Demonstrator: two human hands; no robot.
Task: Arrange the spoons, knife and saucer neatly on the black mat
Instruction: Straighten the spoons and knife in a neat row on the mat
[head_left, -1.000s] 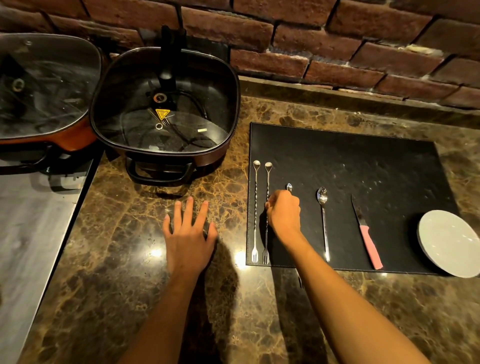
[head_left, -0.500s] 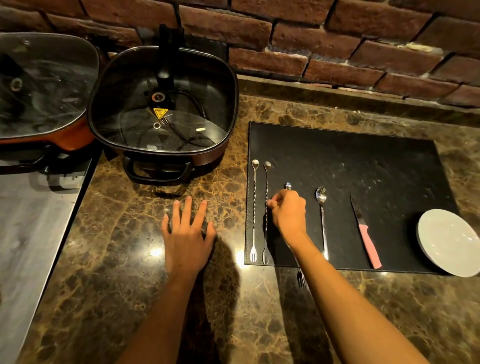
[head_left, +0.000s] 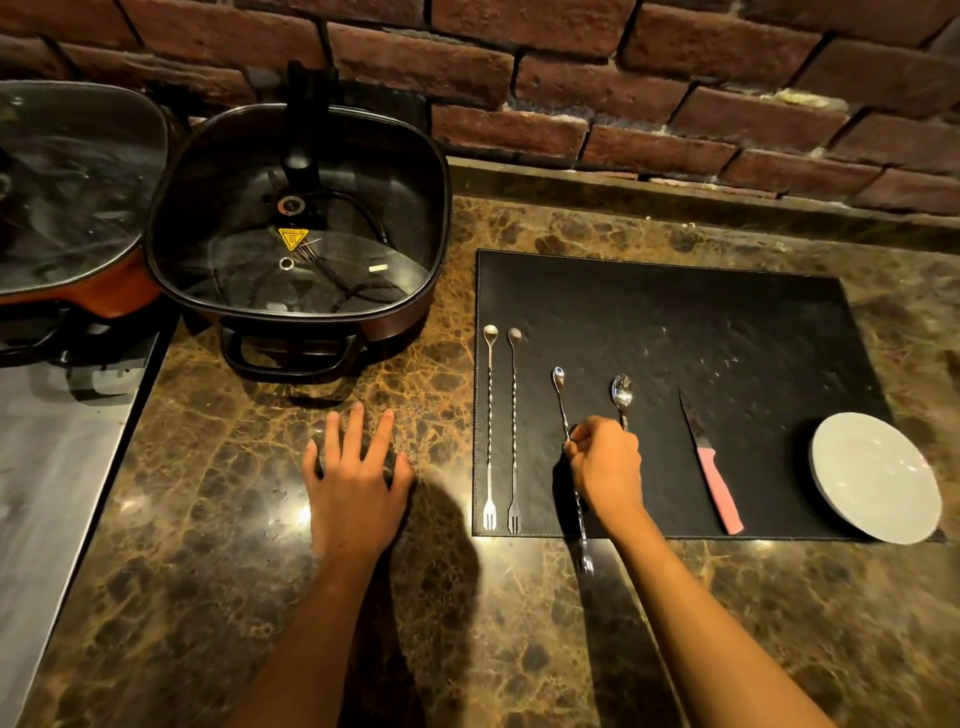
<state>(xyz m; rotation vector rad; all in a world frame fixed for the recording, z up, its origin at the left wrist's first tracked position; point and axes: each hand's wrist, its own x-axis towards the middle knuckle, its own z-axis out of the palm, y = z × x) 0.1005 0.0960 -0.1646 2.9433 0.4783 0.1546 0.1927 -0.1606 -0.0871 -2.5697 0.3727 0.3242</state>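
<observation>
A black mat (head_left: 675, 322) lies on the marble counter. Two long twisted spoons (head_left: 490, 415) (head_left: 514, 415) with fork ends lie side by side along its left edge. My right hand (head_left: 605, 467) is shut on a third twisted spoon (head_left: 561, 395), which lies tilted, its fork end past the mat's front edge. A short spoon (head_left: 622, 392) lies just right of my knuckles, its handle under my hand. Further right lie a pink-handled knife (head_left: 711, 467) and a white saucer (head_left: 878, 475) overhanging the mat's right corner. My left hand (head_left: 356, 478) rests flat on the counter.
A black square electric pot (head_left: 301, 223) with a glass lid stands at the back left, beside an orange pan (head_left: 67, 208) with its own lid. A grey surface (head_left: 47, 493) borders the counter's left side. A brick wall (head_left: 623, 93) runs behind.
My right hand has shifted right and toward me along the third twisted spoon, uncovering its bowl. The spoon's fork end now sticks out past the mat's front edge. My left hand stayed put.
</observation>
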